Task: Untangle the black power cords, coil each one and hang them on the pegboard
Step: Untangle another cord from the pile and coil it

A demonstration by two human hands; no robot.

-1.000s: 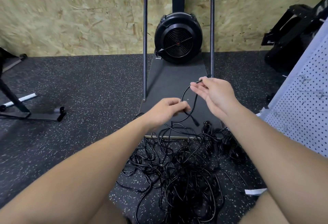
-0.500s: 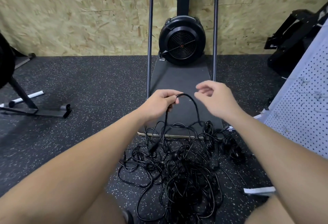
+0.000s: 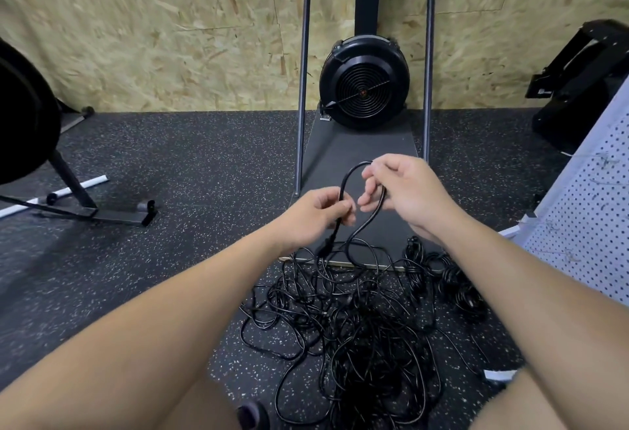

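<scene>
One black power cord (image 3: pixel 350 176) is raised above the floor and bent into a single arch between two hands. The left hand (image 3: pixel 315 215) is closed in a narrow grip on one leg of the arch, the cord pinched between thumb and fingers, with one plug end (image 3: pixel 327 245) hanging just below. The right hand (image 3: pixel 405 191) is curled around the other leg, which runs down into one tangled pile of cords (image 3: pixel 350 324) on the floor; the number of cords in it cannot be told. The cords are thin, round and smooth. The floor (image 3: pixel 190 170) is dark speckled rubber. One white perforated pegboard (image 3: pixel 589 218) leans at the right. One round black fan housing (image 3: pixel 363 84) stands against a chipboard wall (image 3: pixel 170 27). No legible writing is visible.
</scene>
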